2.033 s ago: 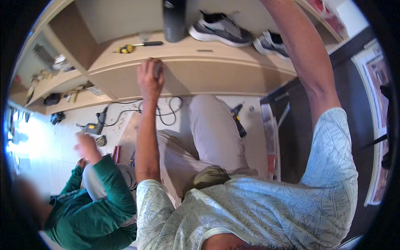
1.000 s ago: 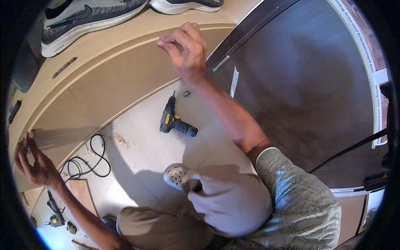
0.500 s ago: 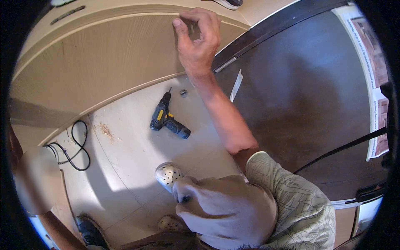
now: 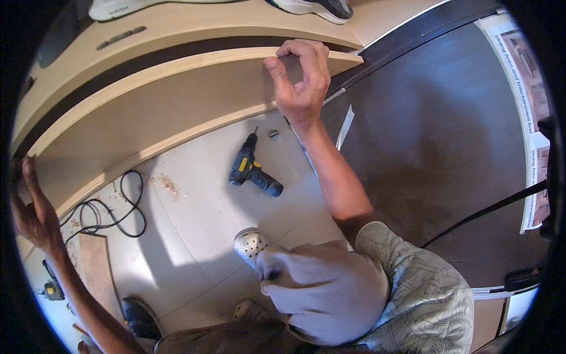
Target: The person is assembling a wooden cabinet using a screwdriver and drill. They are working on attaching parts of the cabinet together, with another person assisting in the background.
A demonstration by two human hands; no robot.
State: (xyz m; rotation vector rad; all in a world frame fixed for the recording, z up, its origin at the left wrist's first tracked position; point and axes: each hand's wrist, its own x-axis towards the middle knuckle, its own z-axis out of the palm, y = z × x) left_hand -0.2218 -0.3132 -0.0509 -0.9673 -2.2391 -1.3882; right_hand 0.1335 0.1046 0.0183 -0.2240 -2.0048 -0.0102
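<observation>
A long, curved wooden panel (image 4: 177, 97) with a pale edge leans away from the cabinet, a dark gap behind its upper rim. Near its right end, my right hand (image 4: 303, 85) curls its fingers over that rim, with the thumb bent on the near side. My left hand (image 4: 38, 215) is at the panel's far left end, thumb raised against it; its other fingers are partly hidden at the dark picture rim. Below the panel, a black and yellow cordless drill (image 4: 250, 168) lies on the floor, touched by neither hand.
A black cable (image 4: 132, 221) loops at left near wood shavings (image 4: 168, 186) and a wooden board (image 4: 100, 265). Shoes (image 4: 318, 9) stand on the cabinet top (image 4: 194, 23). A dark panel (image 4: 430, 130) fills the right. A dark shoe (image 4: 140, 318) is at lower left.
The panel's upper rim has come away from the cabinet, opening a dark gap, with my right hand still on it. My left hand now shows at the panel's left end. The view has shifted slightly.
</observation>
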